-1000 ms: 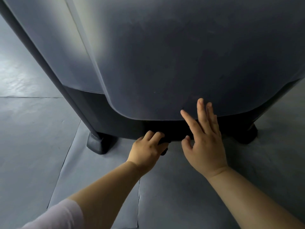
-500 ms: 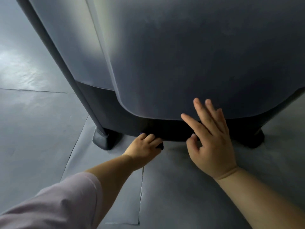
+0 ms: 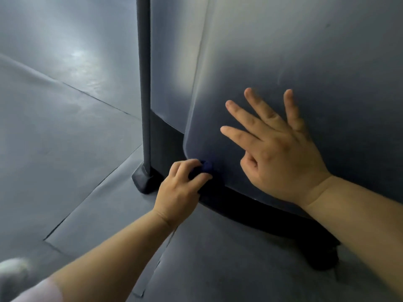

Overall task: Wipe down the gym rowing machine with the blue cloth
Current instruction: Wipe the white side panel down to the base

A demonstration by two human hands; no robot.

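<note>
While my left hand (image 3: 181, 190) grips the bunched blue cloth (image 3: 204, 167) against the lower edge of the rowing machine housing (image 3: 294, 62), my right hand (image 3: 277, 153) rests flat on the panel beyond, fingers spread.

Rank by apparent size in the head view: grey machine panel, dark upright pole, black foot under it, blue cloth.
1. Smooth grey curved machine panel
2. Dark round upright pole
3. Black wedge-shaped rubber foot
4. Blue cloth, mostly hidden in the left hand, so its real size is unsure.
</note>
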